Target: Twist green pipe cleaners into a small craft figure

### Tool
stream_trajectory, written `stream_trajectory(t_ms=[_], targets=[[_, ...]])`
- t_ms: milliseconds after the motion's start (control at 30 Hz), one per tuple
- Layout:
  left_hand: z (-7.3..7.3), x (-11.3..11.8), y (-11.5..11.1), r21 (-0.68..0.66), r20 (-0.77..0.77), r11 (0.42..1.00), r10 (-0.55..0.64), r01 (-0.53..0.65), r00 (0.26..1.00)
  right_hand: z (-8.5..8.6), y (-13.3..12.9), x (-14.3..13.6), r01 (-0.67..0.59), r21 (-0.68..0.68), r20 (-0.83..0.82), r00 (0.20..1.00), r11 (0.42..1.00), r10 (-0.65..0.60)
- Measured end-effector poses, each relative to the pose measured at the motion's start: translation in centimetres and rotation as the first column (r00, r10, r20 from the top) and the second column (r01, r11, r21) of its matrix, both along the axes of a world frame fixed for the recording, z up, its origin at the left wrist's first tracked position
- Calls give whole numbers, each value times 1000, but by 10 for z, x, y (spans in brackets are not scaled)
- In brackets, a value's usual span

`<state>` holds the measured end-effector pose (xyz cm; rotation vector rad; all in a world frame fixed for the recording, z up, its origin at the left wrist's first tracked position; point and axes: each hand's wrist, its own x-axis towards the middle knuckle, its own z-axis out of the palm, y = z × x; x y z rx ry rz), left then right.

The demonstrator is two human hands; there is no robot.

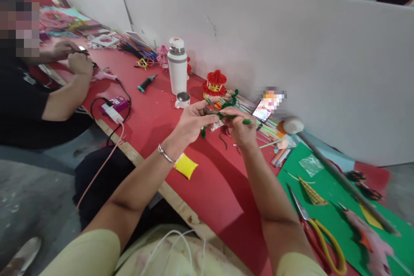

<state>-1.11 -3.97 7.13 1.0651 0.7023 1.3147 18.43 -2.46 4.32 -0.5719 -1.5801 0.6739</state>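
Both hands meet above the red table, around a green fuzzy wire piece point(230, 104) with curled ends. My left hand point(193, 121) pinches it from the left between thumb and fingers. From the right, my right hand point(241, 129) is closed on a green fuzzy stem whose tip point(247, 122) sticks out past the knuckles. Just under the fingers is a small silvery, glittery piece point(216, 126); whether it is held or lies on the table is unclear. A red and yellow lantern-like ornament point(216, 83) stands right behind the hands.
A white thermos point(177, 67) and metal cup point(183, 99) stand behind my left hand. A yellow packet point(186, 166) lies nearer. Rightward are a lit phone point(265, 105), scissors point(318, 233), a pink glue gun point(368, 237) and a green sheet point(339, 189). Another person sits left.
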Motion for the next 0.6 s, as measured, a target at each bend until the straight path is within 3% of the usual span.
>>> stream_trajectory(t_ms=[67, 133, 200, 233, 267, 367, 467, 600], targets=[[-3, 13, -3, 74, -46, 974, 220, -216, 974, -5, 1, -9, 139, 209, 104, 981, 968, -163], [-6, 24, -5, 81, -23, 942, 328, -325, 944, -7, -1, -14, 244, 406, 165, 928, 881, -333], [-8, 27, -5, -15, 100, 964, 267, -266, 959, -8, -5, -17, 295, 516, 148, 894, 804, -423], [-8, 25, -4, -63, 156, 984, 175, -167, 972, -7, -7, -17, 300, 528, 129, 897, 795, -424], [-8, 22, -3, -107, 200, 992, 81, -60, 976, -5, -8, -16, 288, 507, 114, 912, 812, -395], [-4, 1, 5, -222, 176, 956, -153, 191, 972, 4, -8, -10, 142, 307, 130, 973, 941, -189], [1, -19, 10, -220, 56, 943, -244, 250, 968, 14, -4, 1, -28, 117, 163, 987, 993, 9], [5, -29, 11, -184, -48, 958, -231, 218, 972, 20, -1, 11, -108, 68, 189, 978, 992, 93]])
